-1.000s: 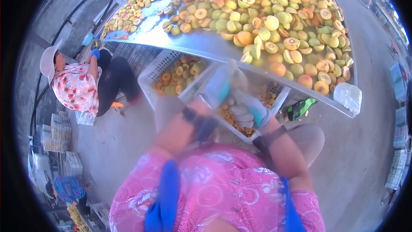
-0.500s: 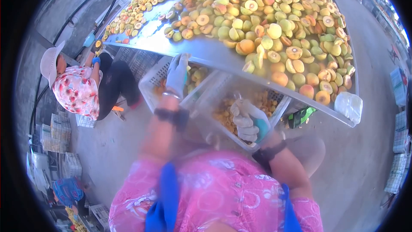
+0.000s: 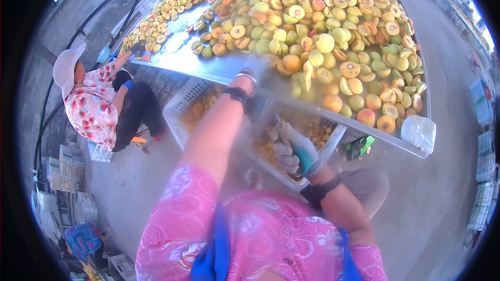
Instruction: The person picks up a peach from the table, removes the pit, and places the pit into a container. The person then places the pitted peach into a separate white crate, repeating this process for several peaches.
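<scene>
My left hand [image 3: 256, 66], in a pale glove, reaches over the near edge of the metal table [image 3: 203, 71] to the heap of halved yellow-green stone fruit [image 3: 307, 26]. Motion smears its fingers, and I cannot tell whether they hold a fruit. My right hand [image 3: 294, 151], gloved in grey and teal, is closed around a small tool [image 3: 278, 119] with a thin, shiny tip. It is held over a white crate [image 3: 333, 138] of small orange-yellow pieces. Left of that crate, a second white crate [image 3: 174, 106] holds fruit, partly hidden by my left arm.
A person in a pale hat [image 3: 91, 99] sits at the table's left end, one hand at the fruit. A clear plastic-wrapped block [image 3: 418, 134] lies on the near right corner. Below is a green and black object [image 3: 359, 147]. Stacked crates [image 3: 484, 156] line the right side.
My left hand has moved right and up, from above the left crate to the fruit on the table. My right hand has shifted slightly left, still around the tool. The seated person's arm now reaches to the table.
</scene>
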### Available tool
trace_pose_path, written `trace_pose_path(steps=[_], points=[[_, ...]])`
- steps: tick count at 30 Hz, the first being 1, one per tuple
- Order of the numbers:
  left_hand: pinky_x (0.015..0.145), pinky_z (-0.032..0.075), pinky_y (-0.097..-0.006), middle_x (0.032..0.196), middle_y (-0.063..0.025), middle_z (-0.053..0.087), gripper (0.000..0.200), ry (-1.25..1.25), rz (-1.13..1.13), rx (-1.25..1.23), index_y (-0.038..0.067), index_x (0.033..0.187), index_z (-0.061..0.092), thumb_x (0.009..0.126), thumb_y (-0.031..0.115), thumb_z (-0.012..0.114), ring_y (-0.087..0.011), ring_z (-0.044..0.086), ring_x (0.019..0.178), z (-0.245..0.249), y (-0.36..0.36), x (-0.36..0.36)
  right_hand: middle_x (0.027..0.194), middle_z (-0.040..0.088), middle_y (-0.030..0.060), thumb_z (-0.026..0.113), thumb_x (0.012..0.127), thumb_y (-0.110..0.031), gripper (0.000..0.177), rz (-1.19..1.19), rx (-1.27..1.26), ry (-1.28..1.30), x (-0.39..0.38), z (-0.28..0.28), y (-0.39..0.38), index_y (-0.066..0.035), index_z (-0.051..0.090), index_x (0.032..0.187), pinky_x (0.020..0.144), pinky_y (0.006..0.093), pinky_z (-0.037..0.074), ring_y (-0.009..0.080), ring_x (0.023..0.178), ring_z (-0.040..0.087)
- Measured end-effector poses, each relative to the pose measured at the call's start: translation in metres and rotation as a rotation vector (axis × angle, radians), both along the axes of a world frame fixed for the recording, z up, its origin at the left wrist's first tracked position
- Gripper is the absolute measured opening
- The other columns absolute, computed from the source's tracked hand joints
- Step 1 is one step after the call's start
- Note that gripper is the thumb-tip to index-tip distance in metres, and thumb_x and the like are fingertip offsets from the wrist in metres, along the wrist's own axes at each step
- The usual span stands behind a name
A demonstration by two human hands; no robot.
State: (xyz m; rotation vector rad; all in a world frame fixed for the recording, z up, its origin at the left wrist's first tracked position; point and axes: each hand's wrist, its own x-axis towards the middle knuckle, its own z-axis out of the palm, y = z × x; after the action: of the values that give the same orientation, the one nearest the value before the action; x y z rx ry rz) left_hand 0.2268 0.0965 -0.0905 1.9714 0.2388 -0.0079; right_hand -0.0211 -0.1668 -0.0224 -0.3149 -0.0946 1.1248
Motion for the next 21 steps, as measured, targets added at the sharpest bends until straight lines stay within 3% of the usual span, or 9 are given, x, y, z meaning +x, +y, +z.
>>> trace_pose_path(steps=[2, 5, 7, 11, 12, 13, 15, 20, 21], points=[[0.067, 0.056, -0.0357, 0.114, -0.0099, 0.061, 0.047, 0.052, 0.096, -0.119, 0.005, 0.125, 0.052, 0.085, 0.023, 0.067, -0.0239, 0.064, 0.091, 0.018, -0.004, -0.013, 0.079, 0.058, -0.0061, 0.054, 0.098, -0.043, 0.033, -0.007, 0.006, -0.031, -0.001, 0.004, 0.001, -0.013, 0.061, 0.109, 0.055, 0.0179, 0.042, 0.005, 0.058, 0.05], [0.064, 0.055, -0.0318, 0.106, -0.0061, 0.065, 0.037, -0.092, 0.009, -0.262, 0.007, 0.118, 0.059, 0.085, 0.023, 0.065, -0.0187, 0.064, 0.087, 0.069, -0.023, -0.071, 0.065, 0.04, -0.0046, 0.042, 0.102, -0.049, 0.036, -0.194, -0.279, -0.146, -0.006, 0.016, 0.009, -0.013, 0.051, 0.105, 0.034, 0.0218, 0.027, 0.0058, 0.04, 0.032], [0.061, 0.054, -0.029, 0.098, -0.0035, 0.067, 0.031, -0.097, -0.006, -0.665, 0.008, 0.113, 0.063, 0.087, 0.025, 0.061, -0.0149, 0.064, 0.083, 0.086, -0.035, -0.102, 0.066, 0.041, -0.0041, 0.045, 0.1, -0.05, 0.037, -0.233, -0.372, -0.209, -0.004, 0.014, 0.009, -0.013, 0.051, 0.106, 0.034, 0.0235, 0.029, 0.007, 0.041, 0.033], [0.078, 0.056, -0.0415, 0.114, -0.0099, 0.063, 0.042, -0.241, -0.168, -0.856, 0.006, 0.126, 0.054, 0.092, 0.031, 0.05, -0.0252, 0.064, 0.094, 0.079, -0.06, -0.144, 0.066, 0.043, -0.0032, 0.046, 0.1, -0.049, 0.038, -0.319, -0.463, -0.359, -0.003, 0.019, 0.011, -0.013, 0.051, 0.108, 0.036, 0.0247, 0.032, 0.0086, 0.041, 0.036], [0.089, 0.052, -0.0519, 0.123, -0.0134, 0.059, 0.047, -0.06, 0.067, -1.134, 0.005, 0.131, 0.049, 0.095, 0.033, 0.045, -0.0309, 0.062, 0.106, 0.1, -0.08, -0.159, 0.067, 0.045, -0.0023, 0.046, 0.1, -0.048, 0.037, -0.358, -0.507, -0.433, -0.002, 0.02, 0.012, -0.012, 0.051, 0.11, 0.036, 0.0255, 0.033, 0.0098, 0.041, 0.038], [0.089, 0.052, -0.0519, 0.123, -0.0134, 0.059, 0.047, -0.06, 0.069, -1.136, 0.005, 0.131, 0.049, 0.095, 0.033, 0.045, -0.0309, 0.062, 0.106, 0.096, -0.082, -0.168, 0.068, 0.048, -0.0015, 0.046, 0.1, -0.046, 0.037, -0.398, -0.551, -0.507, -0.002, 0.021, 0.011, -0.011, 0.051, 0.111, 0.036, 0.0263, 0.034, 0.0111, 0.041, 0.04], [0.094, 0.049, -0.0556, 0.127, -0.0154, 0.057, 0.049, -0.259, -0.2, -0.323, 0.004, 0.134, 0.047, 0.095, 0.034, 0.043, -0.032, 0.058, 0.115, 0.089, -0.088, -0.184, 0.069, 0.05, -0.0008, 0.047, 0.101, -0.044, 0.036, -0.458, -0.635, -0.589, 0.0, 0.015, 0.009, -0.01, 0.053, 0.111, 0.039, 0.0261, 0.036, 0.011, 0.045, 0.042], [0.094, 0.05, -0.0427, 0.124, -0.0157, 0.059, 0.044, -0.356, -0.232, -0.166, 0.0, 0.134, 0.046, 0.102, 0.03, 0.041, -0.0277, 0.06, 0.11, 0.069, -0.096, -0.202, 0.075, 0.057, 0.0001, 0.049, 0.101, -0.039, 0.034, -0.703, -0.829, -0.873, 0.01, -0.007, 0.007, -0.007, 0.058, 0.108, 0.052, 0.0246, 0.042, 0.0086, 0.059, 0.05], [0.094, 0.05, -0.0395, 0.123, -0.0157, 0.06, 0.043, -0.381, -0.239, -0.123, -0.001, 0.134, 0.046, 0.103, 0.029, 0.04, -0.0266, 0.061, 0.108, 0.064, -0.097, -0.203, 0.086, 0.06, 0.0069, 0.047, 0.101, -0.039, 0.039, -0.637, -0.89, -0.871, 0.008, 0.003, 0.003, -0.003, 0.057, 0.111, 0.066, 0.0302, 0.044, 0.0152, 0.073, 0.053]])
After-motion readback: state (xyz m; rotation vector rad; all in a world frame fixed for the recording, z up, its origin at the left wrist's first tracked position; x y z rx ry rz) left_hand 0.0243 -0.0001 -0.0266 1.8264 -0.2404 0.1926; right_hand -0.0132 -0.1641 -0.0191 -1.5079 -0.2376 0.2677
